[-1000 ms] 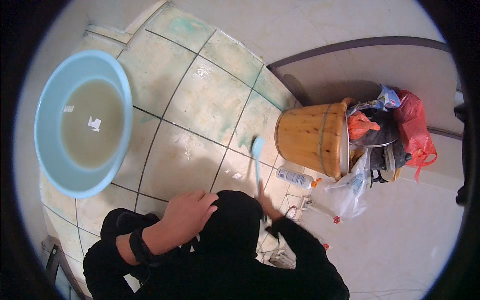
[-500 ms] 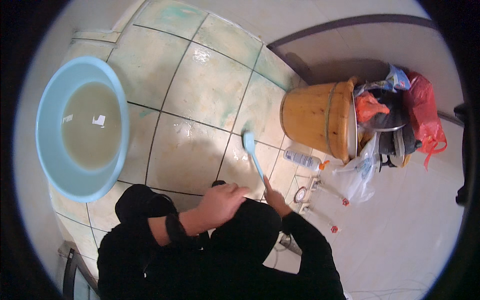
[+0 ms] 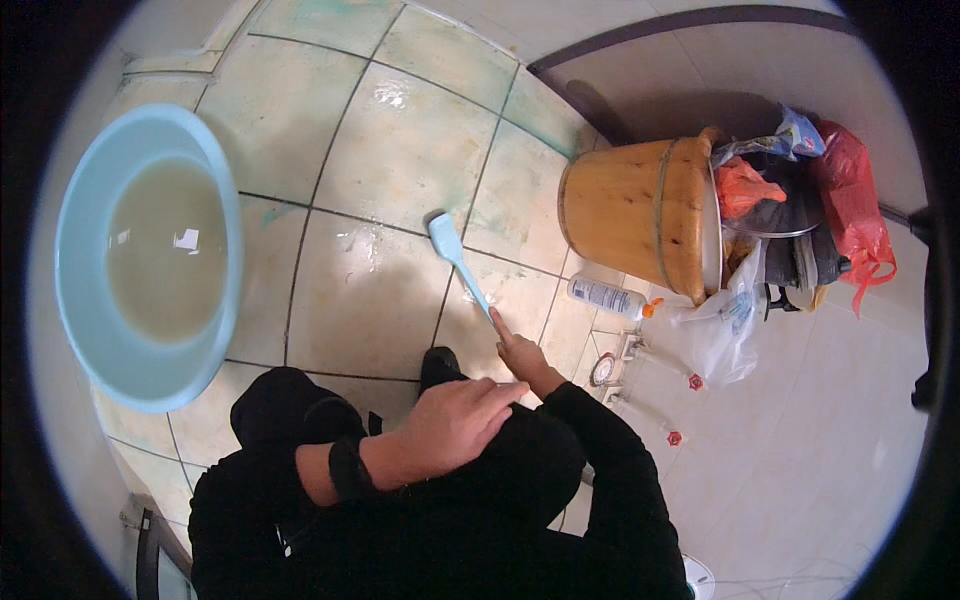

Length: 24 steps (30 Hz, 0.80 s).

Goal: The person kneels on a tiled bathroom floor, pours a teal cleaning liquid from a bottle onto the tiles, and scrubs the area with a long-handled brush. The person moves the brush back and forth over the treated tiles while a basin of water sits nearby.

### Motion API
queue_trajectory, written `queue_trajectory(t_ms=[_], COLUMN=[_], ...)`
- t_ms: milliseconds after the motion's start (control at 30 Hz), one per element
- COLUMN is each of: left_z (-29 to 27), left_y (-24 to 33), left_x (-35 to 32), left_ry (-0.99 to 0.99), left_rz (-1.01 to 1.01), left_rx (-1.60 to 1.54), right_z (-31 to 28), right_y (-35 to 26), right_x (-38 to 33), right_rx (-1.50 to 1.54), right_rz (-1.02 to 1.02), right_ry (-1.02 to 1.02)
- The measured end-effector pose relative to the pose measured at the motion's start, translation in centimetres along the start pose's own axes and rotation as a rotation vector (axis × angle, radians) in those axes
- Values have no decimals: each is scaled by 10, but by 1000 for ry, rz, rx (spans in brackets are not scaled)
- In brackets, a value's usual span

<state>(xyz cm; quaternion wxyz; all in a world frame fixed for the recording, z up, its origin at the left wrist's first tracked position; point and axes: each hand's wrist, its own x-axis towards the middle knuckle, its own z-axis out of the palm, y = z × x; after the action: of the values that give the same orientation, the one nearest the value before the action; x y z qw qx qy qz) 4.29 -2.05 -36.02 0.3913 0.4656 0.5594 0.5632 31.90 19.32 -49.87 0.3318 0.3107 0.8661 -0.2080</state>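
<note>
My right hand [image 3: 526, 362] is closed round the handle of a light blue scrubbing brush [image 3: 447, 240]. The brush head lies against the wet floor tiles [image 3: 365, 290], its bristle side facing down and mostly hidden. My left hand [image 3: 455, 425] rests over my bent right knee, empty, with its fingers stretched out. A black band circles the left wrist. To the left stands a big light blue basin [image 3: 232, 290] holding cloudy water.
At the right a wooden bucket [image 3: 620, 210] stands by the wall with bags and pans beyond it. A white bottle with an orange cap [image 3: 605, 297] lies beside it. A floor drain [image 3: 602, 370] and red-handled taps [image 3: 696, 382] are close to my right arm.
My right hand has moved the brush forward and left across the tiles. The left hand has shifted slightly right and nearer to me on the knee.
</note>
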Motion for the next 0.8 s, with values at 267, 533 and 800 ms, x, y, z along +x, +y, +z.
queue_trajectory(t_ms=[267,533,800], left_z=[-43,-36,-29], left_y=[17,26,26], left_x=[-15,-16,-1], left_ry=[43,159,120], left_rz=[-116,-8,-32], left_rx=[129,86,118], right_z=[-31,-71,-60], right_y=[20,24,-68], right_x=[19,30,97], right_rx=[-282,-386,-322], right_rz=[158,195,-427], right_ry=[-218,-334,14])
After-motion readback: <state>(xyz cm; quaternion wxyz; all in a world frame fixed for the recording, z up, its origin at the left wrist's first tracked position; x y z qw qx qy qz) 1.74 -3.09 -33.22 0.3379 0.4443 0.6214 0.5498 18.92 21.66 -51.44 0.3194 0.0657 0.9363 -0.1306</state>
